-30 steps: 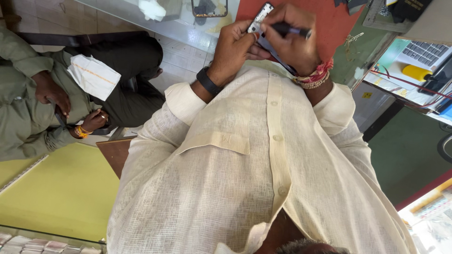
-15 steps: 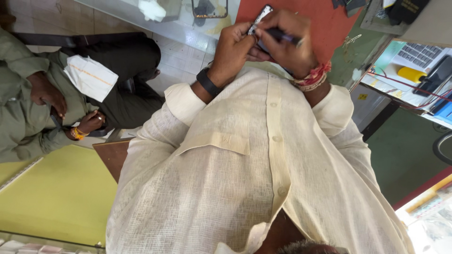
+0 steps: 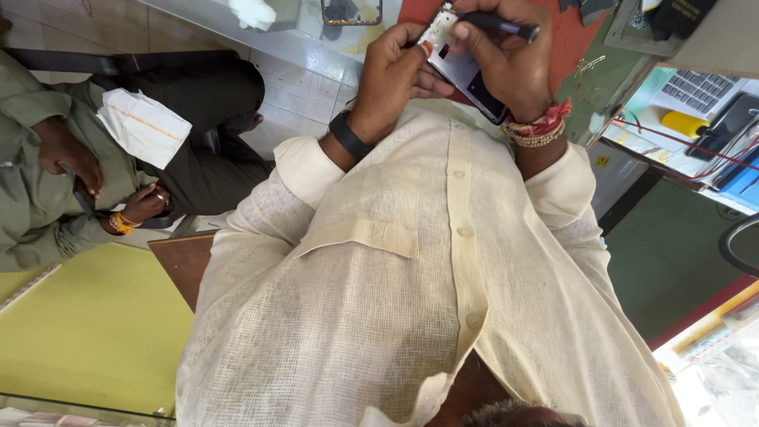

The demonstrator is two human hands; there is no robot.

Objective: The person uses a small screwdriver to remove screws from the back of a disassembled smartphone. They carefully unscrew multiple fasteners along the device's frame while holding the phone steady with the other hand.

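Note:
My left hand (image 3: 389, 73), with a black band on its wrist, grips the upper end of an opened phone (image 3: 462, 69) whose inner parts show. My right hand (image 3: 510, 67), with red and beaded threads on its wrist, holds a dark pen-like tool (image 3: 506, 26) across the top of the phone. Both hands are raised in front of my chest, above my cream shirt (image 3: 411, 277). The tool's tip is hidden behind my fingers.
Under my hands lies a red mat (image 3: 573, 39). To the left, another person in olive clothes (image 3: 39, 198) sits with a folded white cloth (image 3: 142, 126). A yellow-green counter (image 3: 87, 332) is at the lower left. At the upper right are a laptop (image 3: 696, 91), cables and a yellow object (image 3: 684, 122).
My right hand has shifted the tool a little towards the phone's top end. My left hand keeps its grip. The seated person has barely moved.

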